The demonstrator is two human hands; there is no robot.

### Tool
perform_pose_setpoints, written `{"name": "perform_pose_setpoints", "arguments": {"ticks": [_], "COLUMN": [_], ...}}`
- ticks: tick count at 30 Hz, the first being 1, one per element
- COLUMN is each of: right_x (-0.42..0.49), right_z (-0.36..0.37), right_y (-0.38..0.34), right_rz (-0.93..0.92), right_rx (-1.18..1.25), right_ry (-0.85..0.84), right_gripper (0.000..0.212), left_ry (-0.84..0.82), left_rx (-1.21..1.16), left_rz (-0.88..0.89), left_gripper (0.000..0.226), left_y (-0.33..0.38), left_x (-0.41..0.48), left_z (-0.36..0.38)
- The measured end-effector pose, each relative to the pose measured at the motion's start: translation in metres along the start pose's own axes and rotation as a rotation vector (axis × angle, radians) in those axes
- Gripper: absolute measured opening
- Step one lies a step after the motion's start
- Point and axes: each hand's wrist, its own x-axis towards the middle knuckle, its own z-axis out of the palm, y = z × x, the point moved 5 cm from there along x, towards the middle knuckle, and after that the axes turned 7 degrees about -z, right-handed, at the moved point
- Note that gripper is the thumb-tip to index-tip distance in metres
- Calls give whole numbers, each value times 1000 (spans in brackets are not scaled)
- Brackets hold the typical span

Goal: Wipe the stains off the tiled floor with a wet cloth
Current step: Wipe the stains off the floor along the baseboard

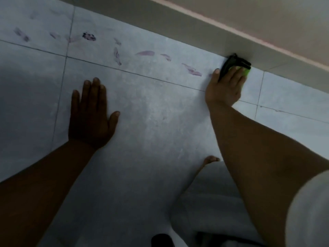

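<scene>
A trail of purple stains [146, 53] runs across the pale grey tiled floor [156, 111], from a dark blotch [89, 36] at the upper left to smears [192, 70] near my right hand. My right hand [225, 86] presses down on a green and black cloth [236, 65] against the base of the wall. Fingers cover most of the cloth. My left hand [90, 113] lies flat on the floor with fingers spread, holding nothing, well below the stains.
A beige skirting and wall [231, 24] run diagonally across the top right. My bare toes [211, 159] and a light-clothed knee [204, 202] sit at the bottom centre. A small black object [161, 240] shows at the bottom edge.
</scene>
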Motion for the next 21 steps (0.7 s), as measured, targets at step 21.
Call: {"name": "perform_pose_setpoints", "arguments": {"ticks": [21], "right_x": [-41], "right_z": [5], "right_y": [-13], "right_rz": [-96], "right_rx": [490], "right_ry": [-13], "right_gripper": [70], "left_ry": [-7], "left_rx": [-23], "left_rz": [-34], "left_gripper": [80], "left_y": [-5], "left_x": [2], "left_z": [0]}}
